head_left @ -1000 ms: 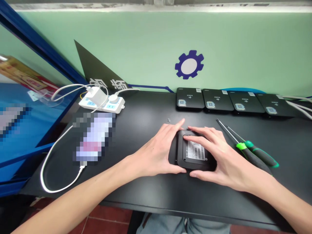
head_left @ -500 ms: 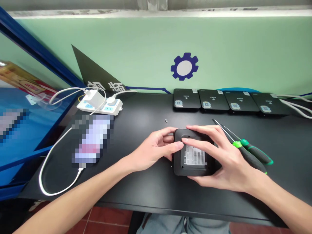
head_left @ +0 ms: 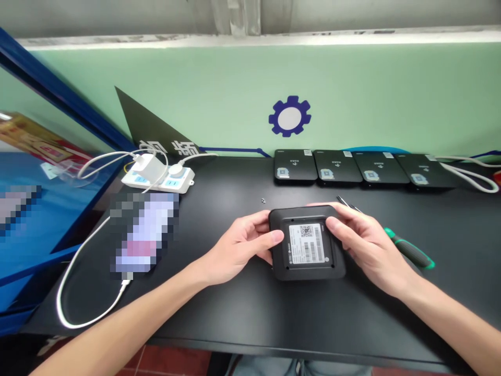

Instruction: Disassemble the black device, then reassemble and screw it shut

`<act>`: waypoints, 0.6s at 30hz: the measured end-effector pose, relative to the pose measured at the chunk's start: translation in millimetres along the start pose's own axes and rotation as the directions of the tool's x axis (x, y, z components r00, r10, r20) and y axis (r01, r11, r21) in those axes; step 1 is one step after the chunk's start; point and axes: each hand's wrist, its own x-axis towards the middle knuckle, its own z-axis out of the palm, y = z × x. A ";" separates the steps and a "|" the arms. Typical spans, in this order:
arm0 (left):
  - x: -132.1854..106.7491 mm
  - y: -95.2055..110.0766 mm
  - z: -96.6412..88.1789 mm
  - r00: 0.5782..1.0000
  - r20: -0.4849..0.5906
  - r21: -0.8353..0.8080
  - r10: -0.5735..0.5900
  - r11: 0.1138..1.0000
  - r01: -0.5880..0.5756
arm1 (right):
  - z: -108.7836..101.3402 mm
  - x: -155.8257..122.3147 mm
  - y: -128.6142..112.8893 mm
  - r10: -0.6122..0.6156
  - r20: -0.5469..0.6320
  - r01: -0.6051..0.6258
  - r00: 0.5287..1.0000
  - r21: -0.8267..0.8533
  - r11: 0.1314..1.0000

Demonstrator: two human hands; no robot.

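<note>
My left hand [head_left: 238, 249] and right hand [head_left: 364, 245] clamp opposite edges of the square black plastic box [head_left: 306, 244], its white-labelled underside up, likely so I can see it.

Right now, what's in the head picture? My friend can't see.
The left hand and right hand grip a black box, label up, at a black table. Screwdrivers lie to its right; four more boxes line the green wall; a power strip sits at left.

The box [head_left: 307, 243] sits mid-table [head_left: 242, 308], gripped between the left hand [head_left: 238, 250] and right hand [head_left: 368, 245]. Screwdrivers [head_left: 407, 253] lie just right of it. A row of four boxes [head_left: 364, 168] lines the rear edge. The power strip [head_left: 158, 180] and phone [head_left: 143, 232] lie towards the left edge.
</note>
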 end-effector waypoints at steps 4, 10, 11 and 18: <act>-0.9 1.7 2.7 1.000 -0.010 -0.004 -0.018 1.000 0.018 | 2.4 0.3 -2.1 0.086 0.023 -0.089 0.996 0.160 0.983; -2.5 1.7 6.1 0.998 -0.062 -0.007 -0.030 1.000 0.030 | 9.4 -3.0 -3.1 0.104 0.039 -0.110 0.994 0.239 0.965; -2.7 1.7 6.3 0.997 -0.064 -0.004 -0.032 0.999 0.032 | 10.3 -2.8 -3.4 0.104 0.042 -0.112 0.994 0.244 0.963; -3.7 2.8 6.8 0.998 -0.063 0.044 -0.026 0.999 0.029 | 12.0 -1.0 -4.0 0.111 0.007 -0.109 0.994 0.246 0.963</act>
